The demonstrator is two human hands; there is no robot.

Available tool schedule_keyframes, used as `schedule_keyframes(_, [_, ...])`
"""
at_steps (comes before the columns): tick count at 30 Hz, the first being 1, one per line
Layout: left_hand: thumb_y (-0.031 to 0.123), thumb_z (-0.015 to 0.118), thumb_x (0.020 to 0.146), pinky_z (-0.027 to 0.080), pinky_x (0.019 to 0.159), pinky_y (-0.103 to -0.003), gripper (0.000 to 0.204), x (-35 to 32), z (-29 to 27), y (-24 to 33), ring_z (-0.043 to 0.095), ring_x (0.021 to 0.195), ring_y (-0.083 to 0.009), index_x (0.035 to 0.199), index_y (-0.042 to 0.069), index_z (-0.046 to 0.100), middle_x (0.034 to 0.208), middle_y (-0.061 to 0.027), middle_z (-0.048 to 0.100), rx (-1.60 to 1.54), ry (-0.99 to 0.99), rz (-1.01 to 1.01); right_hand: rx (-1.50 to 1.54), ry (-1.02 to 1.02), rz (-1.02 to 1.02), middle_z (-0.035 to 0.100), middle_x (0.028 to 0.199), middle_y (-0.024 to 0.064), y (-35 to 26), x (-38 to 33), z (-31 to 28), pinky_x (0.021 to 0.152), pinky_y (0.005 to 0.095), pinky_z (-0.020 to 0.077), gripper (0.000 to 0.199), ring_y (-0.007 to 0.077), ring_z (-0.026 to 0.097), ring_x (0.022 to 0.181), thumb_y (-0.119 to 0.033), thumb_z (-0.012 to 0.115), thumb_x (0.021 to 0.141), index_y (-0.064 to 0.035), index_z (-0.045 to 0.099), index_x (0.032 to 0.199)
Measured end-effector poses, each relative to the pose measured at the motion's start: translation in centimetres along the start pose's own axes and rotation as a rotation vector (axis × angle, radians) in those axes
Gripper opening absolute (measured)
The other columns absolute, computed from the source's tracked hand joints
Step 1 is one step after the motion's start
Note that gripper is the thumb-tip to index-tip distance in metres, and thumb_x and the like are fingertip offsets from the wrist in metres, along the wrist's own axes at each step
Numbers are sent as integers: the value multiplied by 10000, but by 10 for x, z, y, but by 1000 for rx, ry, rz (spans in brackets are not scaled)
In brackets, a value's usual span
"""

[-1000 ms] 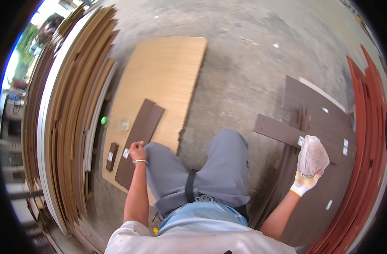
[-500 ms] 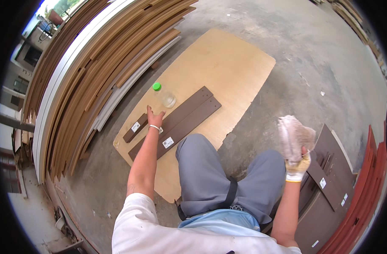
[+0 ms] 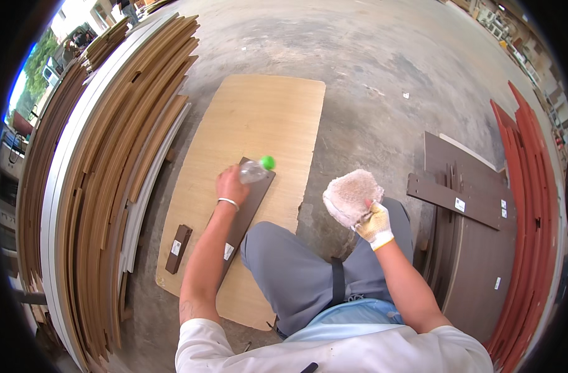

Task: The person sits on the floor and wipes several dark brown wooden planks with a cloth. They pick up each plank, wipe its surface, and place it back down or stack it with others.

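My left hand (image 3: 231, 184) grips a clear plastic bottle (image 3: 254, 170) with a green cap, held tilted over a long dark brown strip (image 3: 241, 216) that lies on a light wooden board (image 3: 259, 118). A thin bracelet circles that wrist. My right hand (image 3: 374, 222), in a white and yellow work glove, holds a bunched whitish cloth (image 3: 351, 195) up above my right knee. I am seated with grey trousers over the board's near edge.
A short dark brown piece (image 3: 178, 248) lies on the board's left near corner. Curved stacks of wooden panels (image 3: 103, 174) line the left. Dark brown panels and strips (image 3: 464, 211) lie on the concrete floor to the right, with red boards (image 3: 532, 205) beyond.
My left hand has picked the green-capped bottle off the board and lifted it over the dark strip. My right hand with the cloth has swung in toward the middle.
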State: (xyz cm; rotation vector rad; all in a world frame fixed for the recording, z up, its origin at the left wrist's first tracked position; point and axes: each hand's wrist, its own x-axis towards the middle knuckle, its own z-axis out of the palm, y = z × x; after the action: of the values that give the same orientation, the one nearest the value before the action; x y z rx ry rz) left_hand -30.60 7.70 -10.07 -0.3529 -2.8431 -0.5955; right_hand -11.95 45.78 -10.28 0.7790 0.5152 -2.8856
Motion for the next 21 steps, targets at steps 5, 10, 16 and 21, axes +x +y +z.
schedule_keyframes(5, [70, 684, 755, 430, 990, -431, 267, 5, -25, 101, 604, 1088, -283, 1017, 84, 638, 1007, -114, 664, 333, -77, 401, 20, -64, 36, 581, 1438, 161, 33, 23, 23, 1137, 559, 428, 464, 372, 551, 1331, -340, 460, 1089, -69, 492, 1464])
schedule_keyframes(10, [28, 654, 738, 429, 929, -404, 189, 30, -30, 144, 612, 1030, -266, 920, 81, 645, 942, -92, 660, 439, -63, 515, 24, -113, 33, 552, 1472, 144, 30, 36, 24, 1140, 542, 432, 437, 349, 543, 1343, -300, 464, 1094, -99, 479, 1482])
schedule_keyframes(16, [18, 681, 663, 427, 858, -396, 204, 34, -41, 156, 612, 940, -270, 841, 80, 603, 862, -84, 645, 373, -62, 544, 63, -146, 13, 562, 1455, 130, 18, 49, 15, 1113, 513, 463, 414, 328, 563, 1318, -237, 484, 1081, -99, 487, 1471])
schedule_keyframes(21, [36, 679, 729, 417, 1005, -455, 185, 22, -5, 123, 634, 1047, -268, 906, 83, 652, 966, -104, 696, 266, -56, 492, 201, -237, 62, 605, 1400, 119, 31, 65, 33, 1067, 471, 502, 414, 309, 597, 1272, -259, 515, 1075, -74, 509, 1445])
